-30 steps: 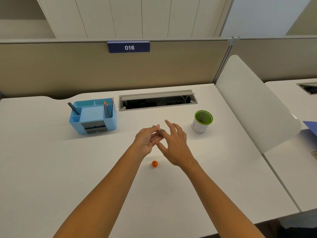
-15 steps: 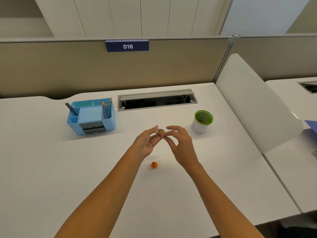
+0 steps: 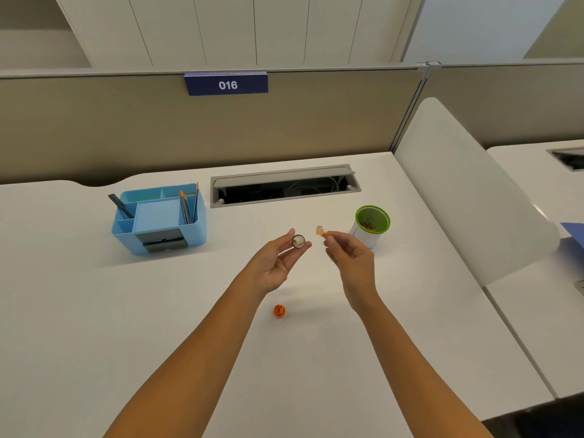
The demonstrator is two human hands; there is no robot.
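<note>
My left hand (image 3: 275, 263) pinches a small round clear container (image 3: 298, 241) between thumb and fingertips, its open mouth facing me. My right hand (image 3: 349, 254) pinches a curl of orange pencil shavings (image 3: 321, 231) a short way to the right of the container. A small orange sharpener part (image 3: 279, 310) lies on the white desk (image 3: 158, 311) below both hands. A white cup with a green rim (image 3: 371, 225) stands just right of my right hand and holds shavings.
A blue desk organiser (image 3: 159, 218) with pencils and a dark pen stands at the back left. A grey cable tray (image 3: 284, 186) lies open at the back. A white divider panel (image 3: 467, 191) slants up on the right.
My hands were together at the container; now they have parted. My right hand has drawn the shavings out and moved right toward the cup.
</note>
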